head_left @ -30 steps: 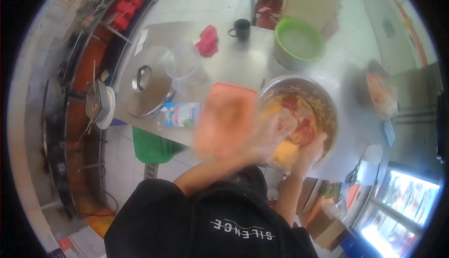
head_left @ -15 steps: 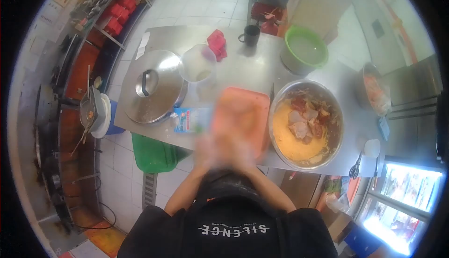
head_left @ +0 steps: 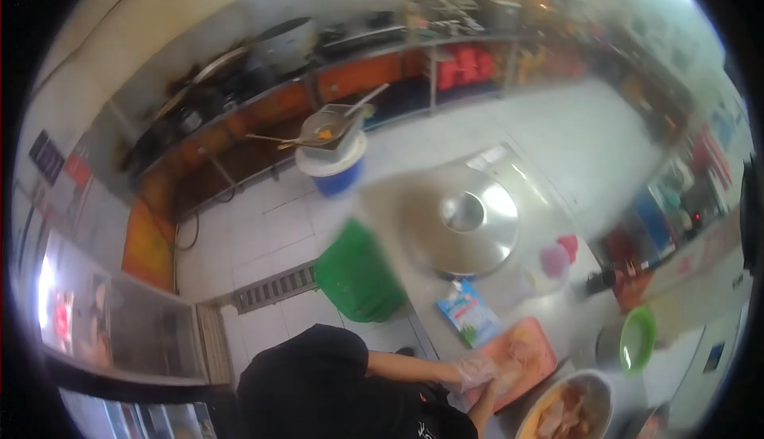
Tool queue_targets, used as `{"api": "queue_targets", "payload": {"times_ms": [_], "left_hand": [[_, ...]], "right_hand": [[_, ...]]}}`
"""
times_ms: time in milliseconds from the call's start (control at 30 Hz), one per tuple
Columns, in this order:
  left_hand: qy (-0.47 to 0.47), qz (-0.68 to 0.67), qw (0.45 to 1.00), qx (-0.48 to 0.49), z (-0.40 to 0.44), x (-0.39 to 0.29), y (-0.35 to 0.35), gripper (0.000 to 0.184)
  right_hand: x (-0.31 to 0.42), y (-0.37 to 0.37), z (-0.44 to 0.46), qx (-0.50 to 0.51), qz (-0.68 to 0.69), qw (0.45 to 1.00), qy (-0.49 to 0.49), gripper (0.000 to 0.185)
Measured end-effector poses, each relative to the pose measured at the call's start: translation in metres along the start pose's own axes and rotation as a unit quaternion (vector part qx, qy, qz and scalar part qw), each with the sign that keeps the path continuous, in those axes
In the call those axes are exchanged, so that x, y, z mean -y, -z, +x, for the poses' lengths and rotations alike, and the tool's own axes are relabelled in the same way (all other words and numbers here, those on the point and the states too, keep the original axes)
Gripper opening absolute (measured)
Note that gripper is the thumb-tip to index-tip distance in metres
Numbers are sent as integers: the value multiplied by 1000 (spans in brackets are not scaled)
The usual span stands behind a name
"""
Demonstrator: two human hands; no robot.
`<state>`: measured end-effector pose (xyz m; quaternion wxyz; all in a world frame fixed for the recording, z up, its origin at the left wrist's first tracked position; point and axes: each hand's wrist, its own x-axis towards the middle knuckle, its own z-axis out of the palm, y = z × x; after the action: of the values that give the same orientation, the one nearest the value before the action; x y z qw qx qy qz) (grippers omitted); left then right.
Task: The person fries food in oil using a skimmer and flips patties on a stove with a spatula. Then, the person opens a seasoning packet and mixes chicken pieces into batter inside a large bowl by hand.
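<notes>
My left hand (head_left: 476, 370), in a clear plastic glove, is at the near edge of an orange tray (head_left: 541, 340). My right hand (head_left: 495, 390) comes in from below, close beside it over the same tray. Pale pieces of raw meat (head_left: 521, 353) lie in the tray, touching or very near my fingers. Blur and overlap hide how my fingers are bent and whether they grip a piece. Just below the tray is a big metal bowl (head_left: 602, 383) with meat pieces and a yellow-orange mix, cut off by the frame edge. A blue and white packet (head_left: 468, 313) lies beside the tray.
On the steel table (head_left: 398, 208) are a large domed lid (head_left: 495, 228), a pink item (head_left: 568, 246), a black mug (head_left: 602, 281) and a green-rimmed pot (head_left: 639, 339). A green bin (head_left: 358, 276) and a blue bucket (head_left: 334, 178) stand on the tiled floor.
My view has swung left, so the table now sits lower right and the stove wall shows. My hands stay together at the orange tray.
</notes>
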<state>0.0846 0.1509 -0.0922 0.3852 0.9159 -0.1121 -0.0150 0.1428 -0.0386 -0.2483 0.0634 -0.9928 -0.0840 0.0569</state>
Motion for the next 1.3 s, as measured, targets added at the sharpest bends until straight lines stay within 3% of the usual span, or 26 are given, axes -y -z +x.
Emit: {"api": "queue_targets", "payload": {"times_ms": [67, 100, 133, 167, 267, 333, 400, 567, 633, 667, 700, 733, 767, 800, 833, 867, 900, 933, 1000, 1033, 1100, 1133, 1167, 1200, 1233, 1300], "left_hand": [[-6, -67, 996, -65, -16, -32, 35, 34], [192, -219, 956, 34, -14, -46, 57, 36], [370, -359, 846, 133, -9, -53, 69, 39], [366, -363, 848, 125, -5, -41, 56, 39], [315, -575, 750, 94, 7, -10, 12, 66], [429, -651, 625, 35, 34, -15, 2, 41], [423, -680, 599, 26, 43, -14, -8, 39], [334, -694, 636, 40, 43, -19, -18, 35], [293, -665, 685, 45, 39, -22, -14, 33], [264, -631, 728, 45, 38, -25, -11, 32], [222, -584, 780, 42, 38, -32, -6, 31], [160, -521, 838, 34, 38, -46, 6, 30], [79, -441, 894, 21, 41, -63, 15, 29], [-37, -332, 942, -10, 45, -85, 24, 28], [-157, -208, 963, -75, 52, -104, 37, 28], [-239, -114, 953, -145, 55, -126, 43, 27], [-262, -91, 944, -179, 60, -143, 45, 26], [-245, -112, 947, -175, 63, -155, 43, 25], [-148, -211, 960, -112, 67, -170, 28, 25], [-78, -282, 953, -72, 68, -173, 19, 25], [90, -400, 911, -34, 69, -195, 13, 26], [185, -449, 874, -25, 71, -206, 12, 27], [184, -445, 876, -18, 73, -207, 5, 27], [154, -379, 912, -12, 75, -202, -2, 29], [122, -311, 943, -1, 75, -196, -12, 30], [49, -176, 983, 25, 74, -188, -30, 35]], "right_hand": [[-25, -38, 23, -19, -54, 998, 33, 31], [-49, -80, 43, -50, -91, 993, 58, 32], [-40, -46, 37, -16, -55, 998, 35, 32], [-26, -17, 31, -4, -16, 1000, 16, 32], [0, 50, 4, -7, 97, 995, -29, 32], [18, 92, -22, -28, 173, 983, -54, 32], [33, 134, -50, -57, 232, 968, -77, 33], [48, 207, -102, -173, 224, 950, -133, 34], [29, 218, -112, -161, 207, 939, -223, 36], [21, 225, -112, -132, 477, 852, -170, 38], [12, 234, -112, -114, 701, 696, -106, 41], [9, 239, -111, -138, 763, 631, -40, 43], [-8, 218, -122, -165, 694, 689, -124, 43], [9, 259, -126, -198, 675, 708, -65, 36], [18, 278, -126, -210, 681, 690, -125, 34], [17, 301, -129, -177, 594, 771, -148, 33], [12, 317, -134, -125, 507, 836, -165, 33], [3, 315, -139, -143, 503, 832, -187, 33], [-7, 310, -134, -111, 666, 725, -140, 34], [-4, 310, -131, -119, 668, 722, -140, 34], [2, 314, -128, -241, 736, 588, -232, 28], [-6, 321, -130, -244, 738, 583, -235, 28], [-16, 332, -134, -273, 490, 816, -138, 27], [-24, 346, -137, -265, 181, 947, -29, 28], [-19, 368, -129, -177, 482, 820, -254, 31], [-49, 345, -125, -128, 451, 840, -275, 32]]}}
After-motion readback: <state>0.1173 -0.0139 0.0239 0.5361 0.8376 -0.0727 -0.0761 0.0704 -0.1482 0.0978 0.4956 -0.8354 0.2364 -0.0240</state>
